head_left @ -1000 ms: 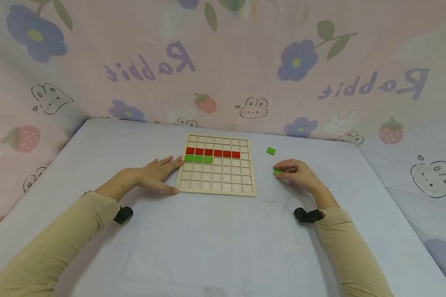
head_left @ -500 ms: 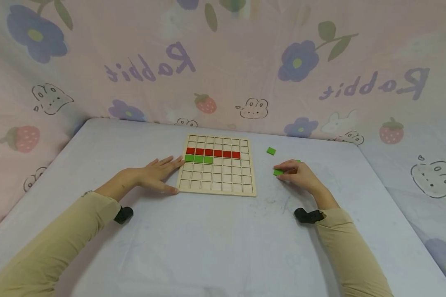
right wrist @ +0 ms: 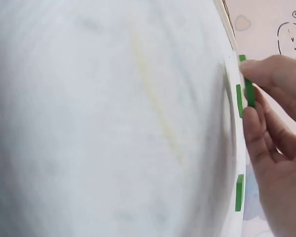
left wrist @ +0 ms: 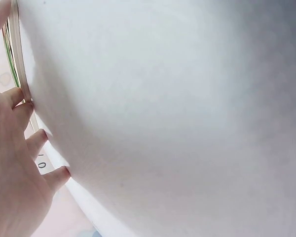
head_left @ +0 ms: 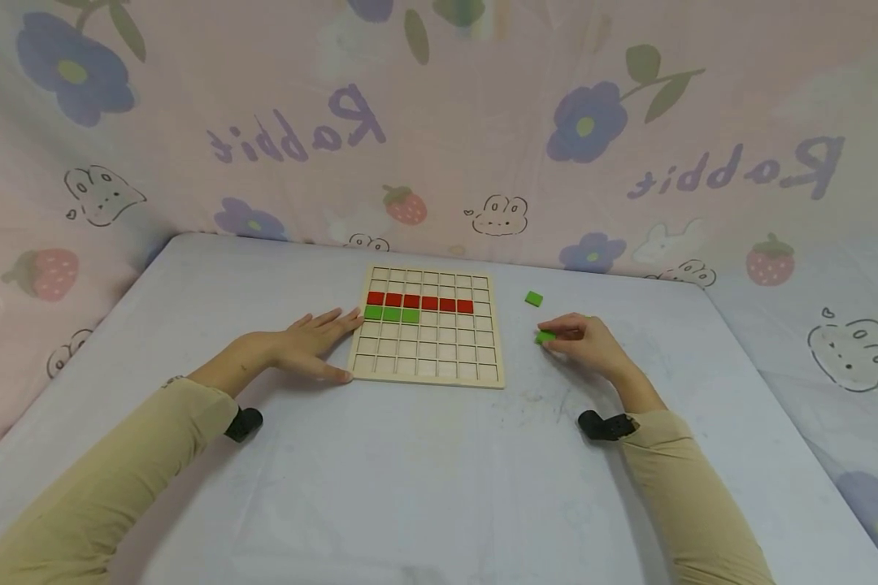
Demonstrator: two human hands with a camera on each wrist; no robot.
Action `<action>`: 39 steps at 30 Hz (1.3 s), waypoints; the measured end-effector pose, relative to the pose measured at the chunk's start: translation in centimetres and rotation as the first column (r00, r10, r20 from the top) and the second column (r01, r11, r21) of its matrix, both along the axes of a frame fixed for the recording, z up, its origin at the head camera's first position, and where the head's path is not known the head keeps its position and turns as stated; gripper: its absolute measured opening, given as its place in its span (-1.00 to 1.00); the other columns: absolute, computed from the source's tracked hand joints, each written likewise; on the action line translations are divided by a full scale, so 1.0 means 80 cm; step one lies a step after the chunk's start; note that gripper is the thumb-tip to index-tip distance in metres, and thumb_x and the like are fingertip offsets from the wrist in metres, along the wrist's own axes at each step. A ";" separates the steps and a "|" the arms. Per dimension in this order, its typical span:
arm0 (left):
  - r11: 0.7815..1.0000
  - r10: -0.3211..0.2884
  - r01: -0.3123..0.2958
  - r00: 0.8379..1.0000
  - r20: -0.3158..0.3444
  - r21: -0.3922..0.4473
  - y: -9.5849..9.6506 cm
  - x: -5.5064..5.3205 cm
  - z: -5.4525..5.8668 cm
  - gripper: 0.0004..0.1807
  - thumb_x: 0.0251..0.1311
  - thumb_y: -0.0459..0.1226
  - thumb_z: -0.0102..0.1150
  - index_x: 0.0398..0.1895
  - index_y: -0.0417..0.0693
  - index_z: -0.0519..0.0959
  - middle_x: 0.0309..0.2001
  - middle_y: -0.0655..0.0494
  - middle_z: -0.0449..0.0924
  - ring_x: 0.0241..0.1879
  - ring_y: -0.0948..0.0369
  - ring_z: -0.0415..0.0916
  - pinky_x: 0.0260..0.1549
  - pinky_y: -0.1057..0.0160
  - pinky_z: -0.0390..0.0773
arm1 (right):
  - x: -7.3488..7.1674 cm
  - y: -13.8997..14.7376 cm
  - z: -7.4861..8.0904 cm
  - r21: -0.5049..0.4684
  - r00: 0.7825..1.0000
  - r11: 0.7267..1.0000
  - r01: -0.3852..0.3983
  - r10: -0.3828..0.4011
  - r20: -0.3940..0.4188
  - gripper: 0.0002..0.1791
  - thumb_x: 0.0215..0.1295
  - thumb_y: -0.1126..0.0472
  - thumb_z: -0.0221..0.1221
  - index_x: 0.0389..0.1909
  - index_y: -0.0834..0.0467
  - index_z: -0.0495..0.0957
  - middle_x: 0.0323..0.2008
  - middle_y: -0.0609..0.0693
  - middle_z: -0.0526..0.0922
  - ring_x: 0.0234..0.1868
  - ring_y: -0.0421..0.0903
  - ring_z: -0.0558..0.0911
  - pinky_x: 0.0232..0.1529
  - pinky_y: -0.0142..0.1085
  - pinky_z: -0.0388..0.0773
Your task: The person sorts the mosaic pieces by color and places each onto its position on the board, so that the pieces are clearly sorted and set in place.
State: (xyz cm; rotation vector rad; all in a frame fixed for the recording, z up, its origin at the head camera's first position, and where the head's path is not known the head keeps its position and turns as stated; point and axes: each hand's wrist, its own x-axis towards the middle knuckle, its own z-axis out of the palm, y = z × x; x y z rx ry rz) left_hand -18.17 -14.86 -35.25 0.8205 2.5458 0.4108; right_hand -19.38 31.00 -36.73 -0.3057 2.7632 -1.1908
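A square wooden grid board (head_left: 428,379) lies on the table, with a row of red tiles (head_left: 429,303) and, below it, three green tiles (head_left: 391,314) set in its cells. My left hand (head_left: 303,345) rests beside the board with spread, straight fingers touching its left edge. To the right of the board, my right hand (head_left: 588,345) pinches a green tile (right wrist: 249,93) between thumb and fingers. In the right wrist view the held tile stands on edge, off the table. Past it lies a loose green tile (head_left: 533,299), and another green tile (right wrist: 240,192) shows nearer the wrist.
The white-covered table (head_left: 424,479) carries the board in its back middle. A printed cloth (head_left: 439,122) hangs behind the table and on both sides. Black wrist cameras (head_left: 606,425) sit under each sleeve cuff.
The right hand has barely moved; the green tile in its fingers has lifted and tilted slightly. A green corner seen behind that hand is now hidden. The left hand and board stay put.
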 end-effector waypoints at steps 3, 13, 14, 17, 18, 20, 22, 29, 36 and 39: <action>1.000 -0.002 0.002 1.000 -0.001 -0.004 0.000 0.000 0.000 0.05 0.17 0.15 0.12 0.53 -0.15 -0.16 0.54 -0.14 -0.30 0.51 -0.16 -0.39 0.35 -0.34 -0.32 | -0.001 -0.004 0.000 -0.013 1.000 1.000 0.006 -0.006 -0.016 -0.62 0.21 0.29 0.26 0.07 0.24 0.59 0.05 0.19 0.59 0.02 0.00 0.53 -0.02 -0.40 0.47; 1.000 -0.001 0.001 1.000 -0.003 -0.004 -0.001 -0.002 -0.002 0.05 0.17 0.15 0.12 0.53 -0.14 -0.16 0.54 -0.13 -0.30 0.51 -0.16 -0.40 0.35 -0.34 -0.32 | -0.004 -0.018 0.005 -0.042 0.993 0.999 -0.022 0.017 -0.114 -0.65 0.23 0.32 0.24 0.05 0.28 0.60 0.05 0.21 0.60 0.01 0.02 0.55 -0.04 -0.41 0.49; 1.000 -0.001 0.001 1.000 -0.002 -0.006 -0.001 -0.002 -0.002 0.05 0.17 0.15 0.12 0.53 -0.14 -0.16 0.54 -0.13 -0.30 0.51 -0.15 -0.40 0.35 -0.34 -0.32 | -0.002 -0.022 0.010 -0.051 0.993 0.998 -0.029 0.023 -0.119 -0.65 0.23 0.34 0.23 0.05 0.31 0.59 0.06 0.24 0.59 0.02 0.06 0.55 -0.05 -0.45 0.49; 1.000 0.001 -0.001 1.000 -0.004 -0.006 -0.001 -0.002 -0.002 0.05 0.17 0.15 0.13 0.53 -0.14 -0.16 0.54 -0.13 -0.29 0.51 -0.15 -0.40 0.35 -0.34 -0.31 | 0.005 -0.031 0.021 -0.094 0.989 0.993 -0.064 0.051 -0.137 -0.66 0.23 0.41 0.21 0.04 0.39 0.56 0.05 0.32 0.57 0.03 0.08 0.57 -0.07 -0.53 0.49; 1.000 0.001 -0.001 1.000 -0.004 -0.006 -0.001 -0.002 -0.002 0.05 0.17 0.15 0.13 0.53 -0.14 -0.16 0.54 -0.13 -0.29 0.51 -0.15 -0.40 0.35 -0.34 -0.31 | 0.006 -0.033 0.022 -0.113 0.987 0.990 -0.084 0.067 -0.147 -0.65 0.23 0.43 0.20 0.04 0.43 0.54 0.04 0.34 0.56 0.02 0.03 0.58 -0.07 -0.54 0.49; 1.000 0.002 -0.002 1.000 -0.003 -0.006 -0.001 -0.001 -0.002 0.05 0.17 0.15 0.13 0.53 -0.14 -0.16 0.54 -0.13 -0.30 0.51 -0.15 -0.40 0.36 -0.33 -0.31 | 0.010 -0.041 0.030 -0.152 0.982 0.982 -0.111 0.085 -0.168 -0.66 0.20 0.49 0.19 0.02 0.49 0.53 0.01 0.40 0.55 -0.02 -0.04 0.60 -0.07 -0.53 0.51; 1.000 0.004 -0.004 1.000 -0.002 -0.004 -0.002 -0.001 -0.002 0.05 0.17 0.15 0.13 0.53 -0.14 -0.16 0.54 -0.13 -0.30 0.51 -0.15 -0.40 0.36 -0.33 -0.32 | 0.009 -0.044 0.029 -0.196 0.976 0.971 -0.140 0.102 -0.191 -0.67 0.18 0.52 0.20 0.00 0.51 0.53 -0.02 0.42 0.55 -0.07 -0.17 0.59 -0.07 -0.53 0.52; 1.000 0.004 -0.004 1.000 0.007 0.002 -0.002 -0.001 -0.002 0.05 0.17 0.14 0.13 0.53 -0.14 -0.16 0.54 -0.13 -0.31 0.51 -0.15 -0.41 0.36 -0.33 -0.33 | 0.012 -0.062 0.037 -0.219 0.974 0.964 -0.152 0.109 -0.197 -0.67 0.16 0.52 0.21 -0.02 0.51 0.55 -0.07 0.41 0.57 -0.09 -0.19 0.58 -0.07 -0.53 0.53; 1.000 0.006 -0.006 1.000 0.004 -0.007 -0.001 0.000 0.000 0.05 0.17 0.14 0.13 0.53 -0.13 -0.16 0.55 -0.12 -0.31 0.51 -0.14 -0.41 0.36 -0.32 -0.32 | 0.010 -0.074 0.038 -0.220 0.975 0.963 -0.157 0.116 -0.188 -0.67 0.16 0.52 0.21 -0.02 0.50 0.55 -0.06 0.39 0.57 -0.10 -0.16 0.58 -0.06 -0.49 0.54; 1.000 0.003 -0.003 1.000 -0.001 -0.015 0.000 0.000 0.000 0.04 0.18 0.14 0.12 0.53 -0.12 -0.17 0.55 -0.12 -0.31 0.51 -0.14 -0.41 0.36 -0.32 -0.32 | 0.009 -0.078 0.038 -0.221 0.974 0.961 -0.166 0.124 -0.192 -0.68 0.17 0.51 0.20 -0.02 0.50 0.55 -0.05 0.40 0.56 -0.09 -0.13 0.58 -0.07 -0.49 0.55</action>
